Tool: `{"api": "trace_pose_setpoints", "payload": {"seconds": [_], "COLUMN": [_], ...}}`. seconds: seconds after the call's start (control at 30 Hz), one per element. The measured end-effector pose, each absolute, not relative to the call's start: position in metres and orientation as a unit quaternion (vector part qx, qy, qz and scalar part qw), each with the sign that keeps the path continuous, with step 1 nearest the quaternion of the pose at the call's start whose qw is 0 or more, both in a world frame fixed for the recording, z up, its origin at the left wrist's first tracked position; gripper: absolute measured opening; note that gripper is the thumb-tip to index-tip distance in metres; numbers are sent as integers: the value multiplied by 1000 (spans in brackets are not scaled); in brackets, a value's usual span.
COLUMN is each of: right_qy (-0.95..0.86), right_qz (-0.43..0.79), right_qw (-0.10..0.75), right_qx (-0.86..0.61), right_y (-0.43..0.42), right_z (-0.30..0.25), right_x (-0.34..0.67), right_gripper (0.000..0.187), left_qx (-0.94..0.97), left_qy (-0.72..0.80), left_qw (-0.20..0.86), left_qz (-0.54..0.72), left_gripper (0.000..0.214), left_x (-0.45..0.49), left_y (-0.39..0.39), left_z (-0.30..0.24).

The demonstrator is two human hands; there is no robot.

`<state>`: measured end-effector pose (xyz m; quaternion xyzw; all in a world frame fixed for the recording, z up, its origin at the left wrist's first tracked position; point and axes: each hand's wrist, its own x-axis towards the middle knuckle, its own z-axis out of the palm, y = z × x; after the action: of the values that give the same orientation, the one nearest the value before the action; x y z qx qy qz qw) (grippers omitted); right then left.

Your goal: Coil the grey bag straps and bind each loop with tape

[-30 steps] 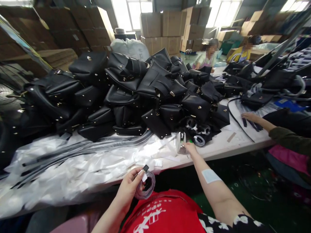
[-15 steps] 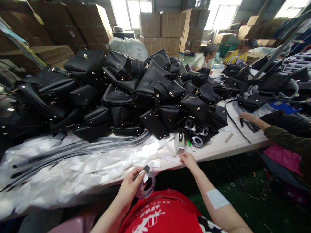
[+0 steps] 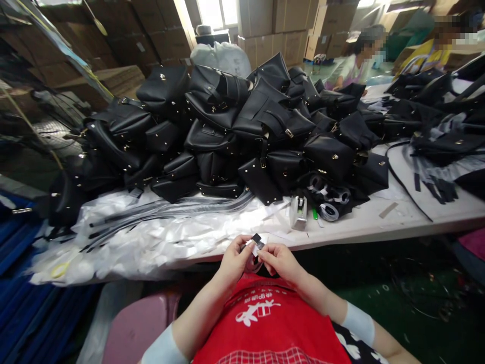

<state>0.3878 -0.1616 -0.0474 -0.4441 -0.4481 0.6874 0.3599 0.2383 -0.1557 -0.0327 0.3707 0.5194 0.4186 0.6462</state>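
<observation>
Coiled strap (image 3: 253,265) partly hidden by left hand (image 3: 236,257).

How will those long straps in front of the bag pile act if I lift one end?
The straps would probably sag, being long, thin and bent in a curve. Their glossy surface suggests they may slide over one another. Lifting could also drag the crumpled white material, which lies right against them.

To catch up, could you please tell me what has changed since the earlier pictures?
The right hand moved from the pale boxy holder leftward and toward the body, to the translucent, black-ended coil that the left hand still holds. The holder stayed before the heaped black leathery bags.
</observation>
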Motion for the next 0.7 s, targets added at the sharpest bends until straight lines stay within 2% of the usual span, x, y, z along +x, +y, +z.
{"api": "trace_pose_setpoints", "payload": {"seconds": [0.4,0.6,0.7], "right_qy": [-437,-432,-426], "right_qz": [694,739,731], "right_qw": [319,332,354], "right_qx": [-474,-397,-399], "right_y": [-159,-158,-160], "right_z": [-60,-62,-62], "right_x": [377,372,367], "right_gripper": [50,46,48], "left_qx": [381,446,558], "left_qy": [522,581,582], "left_qw": [627,520,401], "left_qz": [436,439,435], "left_gripper": [44,47,38], "left_x": [235,226,224], "left_y": [-164,-165,-169], "left_z": [-37,-34,-29]}}
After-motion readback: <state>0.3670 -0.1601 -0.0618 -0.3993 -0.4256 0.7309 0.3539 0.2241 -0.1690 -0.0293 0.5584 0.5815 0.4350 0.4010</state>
